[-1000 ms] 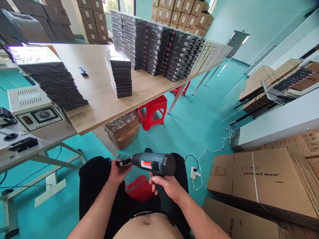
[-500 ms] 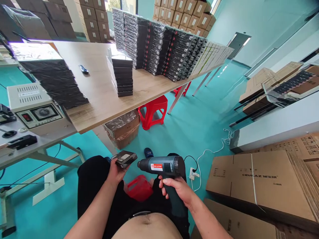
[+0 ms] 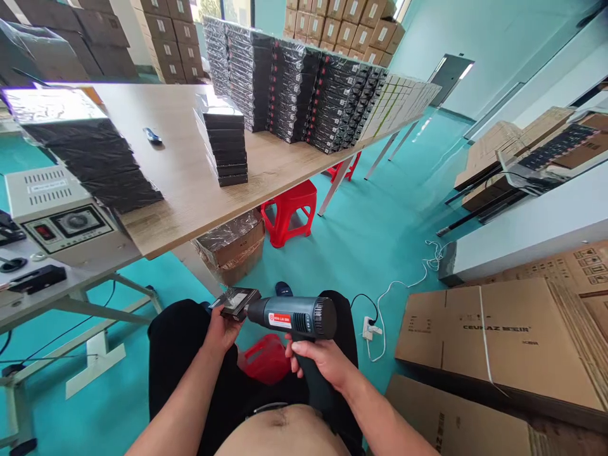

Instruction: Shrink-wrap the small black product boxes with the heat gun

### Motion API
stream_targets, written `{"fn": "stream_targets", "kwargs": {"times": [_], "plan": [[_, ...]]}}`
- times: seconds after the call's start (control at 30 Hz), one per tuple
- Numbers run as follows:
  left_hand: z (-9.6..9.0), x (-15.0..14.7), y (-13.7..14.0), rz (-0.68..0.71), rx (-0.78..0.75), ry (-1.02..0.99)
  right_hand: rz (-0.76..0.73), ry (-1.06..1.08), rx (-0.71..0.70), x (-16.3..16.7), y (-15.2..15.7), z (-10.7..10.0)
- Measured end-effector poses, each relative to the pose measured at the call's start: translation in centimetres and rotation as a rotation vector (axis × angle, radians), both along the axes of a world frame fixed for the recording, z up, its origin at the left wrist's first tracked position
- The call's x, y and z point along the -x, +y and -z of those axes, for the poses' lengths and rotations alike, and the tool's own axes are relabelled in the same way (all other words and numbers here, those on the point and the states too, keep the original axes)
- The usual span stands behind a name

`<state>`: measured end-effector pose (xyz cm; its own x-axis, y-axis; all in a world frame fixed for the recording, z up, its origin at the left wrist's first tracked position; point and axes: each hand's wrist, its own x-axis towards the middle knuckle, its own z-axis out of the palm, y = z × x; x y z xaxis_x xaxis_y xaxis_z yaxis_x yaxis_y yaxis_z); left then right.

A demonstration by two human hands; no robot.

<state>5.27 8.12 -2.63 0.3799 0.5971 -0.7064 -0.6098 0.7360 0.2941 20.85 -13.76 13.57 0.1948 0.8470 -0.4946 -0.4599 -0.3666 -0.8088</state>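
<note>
Above my lap, my left hand (image 3: 224,330) grips a small flat dark box (image 3: 236,301) with a pale patch on its top face and what looks like clear film around it. My right hand (image 3: 319,358) is wrapped around the handle of a dark heat gun (image 3: 294,315) with a red and white label. The gun's nozzle points left, right up against the box's near right edge; I cannot tell whether they touch. The fingers of my left hand are partly hidden under the box.
A wooden table (image 3: 190,218) ahead bears a short stack of dark boxes (image 3: 227,149), wrapped black stacks (image 3: 294,88) and a small blue-black object (image 3: 152,136). Left is a beige control unit (image 3: 66,218). Red stools (image 3: 291,212), a white power strip (image 3: 372,330) and cartons (image 3: 475,329) stand around.
The heat gun in my right hand has moved left, bringing its nozzle up to the box. My left hand still holds the box, and the view has shifted slightly.
</note>
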Motion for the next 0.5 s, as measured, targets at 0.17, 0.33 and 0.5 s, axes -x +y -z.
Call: {"fn": "stream_targets", "kwargs": {"times": [0.17, 0.33, 0.5], "plan": [[0.1, 0.2, 0.1, -0.016, 0.038, 0.005, -0.001, -0.06, -0.006, 0.2, 1.3, 0.5], [-0.6, -0.1, -0.1, -0.039, 0.043, -0.012, 0.064, -0.09, 0.021, -0.9, 0.9, 0.7], [-1.0, -0.4, 0.0, -0.044, 0.073, 0.0, 0.188, 0.021, 0.059, -3.2, -0.1, 0.0]]}}
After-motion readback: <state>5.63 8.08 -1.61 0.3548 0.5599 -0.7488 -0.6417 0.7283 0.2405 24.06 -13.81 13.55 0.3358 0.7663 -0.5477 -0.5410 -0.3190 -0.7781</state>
